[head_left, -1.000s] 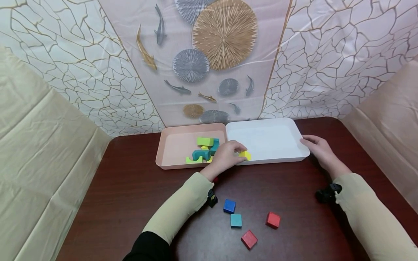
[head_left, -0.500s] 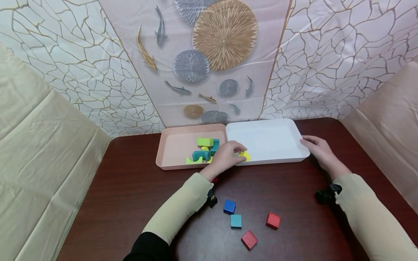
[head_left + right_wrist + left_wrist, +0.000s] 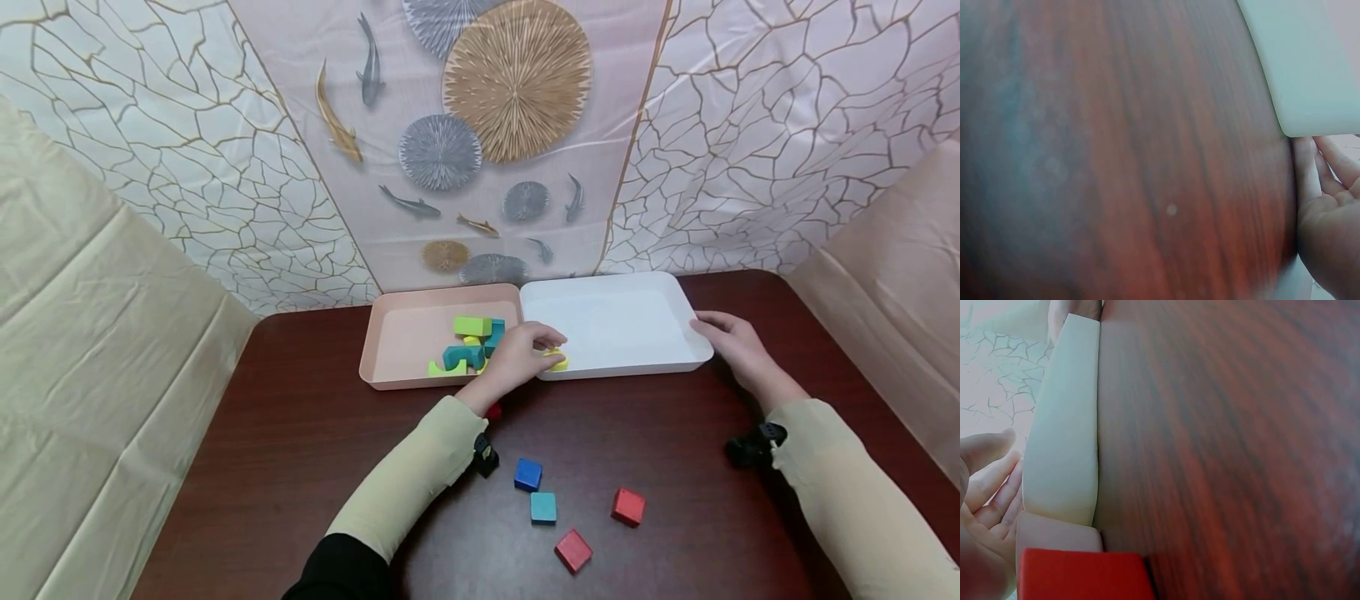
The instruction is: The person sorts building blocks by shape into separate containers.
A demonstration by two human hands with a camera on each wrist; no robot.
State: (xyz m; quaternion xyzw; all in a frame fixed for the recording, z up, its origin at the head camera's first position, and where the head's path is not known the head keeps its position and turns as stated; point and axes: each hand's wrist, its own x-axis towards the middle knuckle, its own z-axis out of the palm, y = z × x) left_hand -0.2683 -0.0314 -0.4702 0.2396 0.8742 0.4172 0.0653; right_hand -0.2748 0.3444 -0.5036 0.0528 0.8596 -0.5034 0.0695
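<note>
A small, bright yellow block [image 3: 562, 364], partly hidden, is pinched between thumb and fingers of the left hand [image 3: 520, 354]; the straight-fingered right hand [image 3: 741, 348] touches the white tray [image 3: 615, 321].

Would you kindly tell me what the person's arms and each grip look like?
The left sleeve and right sleeve are pale yellow-green; black fabric shows farther up the left arm. A left wrist device and right wrist device are both black and small. The left grip and right grip wear no gloves.
</note>
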